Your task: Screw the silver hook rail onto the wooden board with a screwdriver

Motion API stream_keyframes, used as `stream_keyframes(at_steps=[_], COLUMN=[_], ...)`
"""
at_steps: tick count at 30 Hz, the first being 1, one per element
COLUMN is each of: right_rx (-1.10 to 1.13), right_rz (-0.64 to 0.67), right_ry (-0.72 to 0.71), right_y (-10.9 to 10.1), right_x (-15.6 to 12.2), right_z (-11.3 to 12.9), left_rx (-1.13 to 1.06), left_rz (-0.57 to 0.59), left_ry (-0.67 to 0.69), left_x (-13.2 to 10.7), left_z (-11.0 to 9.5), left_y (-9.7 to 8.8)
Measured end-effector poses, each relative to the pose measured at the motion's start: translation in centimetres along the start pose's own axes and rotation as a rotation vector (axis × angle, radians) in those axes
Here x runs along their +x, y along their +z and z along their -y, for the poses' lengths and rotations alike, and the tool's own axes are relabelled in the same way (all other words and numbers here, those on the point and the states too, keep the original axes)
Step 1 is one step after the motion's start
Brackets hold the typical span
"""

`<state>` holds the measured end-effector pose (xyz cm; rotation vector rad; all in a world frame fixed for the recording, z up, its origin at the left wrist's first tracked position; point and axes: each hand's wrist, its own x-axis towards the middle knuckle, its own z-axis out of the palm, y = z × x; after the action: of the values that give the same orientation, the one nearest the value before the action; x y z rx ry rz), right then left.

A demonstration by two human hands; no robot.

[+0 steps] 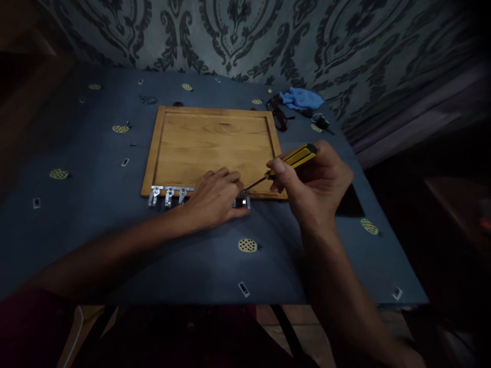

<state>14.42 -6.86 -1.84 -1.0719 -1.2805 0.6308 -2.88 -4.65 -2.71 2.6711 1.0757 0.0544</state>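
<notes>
A wooden board (213, 143) with a raised rim lies flat on the blue tablecloth (95, 168). Along its near edge runs a metal hook rail (169, 194) with several silver hooks. My left hand (217, 197) lies over the middle of the rail, fingers curled and pressing it against the board. My right hand (314, 179) grips a screwdriver (286, 163) with a yellow and black handle. Its shaft slants down to the left, and the tip meets the rail's right end beside my left fingertips.
A light blue cloth (301, 98) and dark glasses-like straps (278, 115) lie at the table's far right. A small dark object (320, 121) sits near them. Small screws or bits are scattered at the far left. Patterned wallpaper stands behind the table.
</notes>
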Motion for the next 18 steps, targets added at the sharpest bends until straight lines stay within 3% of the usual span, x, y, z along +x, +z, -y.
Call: stream_keyframes(at_steps=[8, 14, 18], right_rx=[-0.014, 0.001, 0.016], right_rz=[0.060, 0.248, 0.193], right_ry=[-0.001, 0.042, 0.014], right_y=[-0.3, -1.4, -1.2], right_x=[0.0, 0.4, 0.4], right_z=[-0.1, 0.0, 0.0], left_rx=[-0.004, -0.001, -0.006], left_rz=[0.031, 0.034, 0.019], left_ry=[-0.014, -0.017, 0.000], left_x=[0.0, 0.0, 0.0], left_z=[-0.2, -0.2, -0.1], left_y=[-0.3, -0.3, -0.2])
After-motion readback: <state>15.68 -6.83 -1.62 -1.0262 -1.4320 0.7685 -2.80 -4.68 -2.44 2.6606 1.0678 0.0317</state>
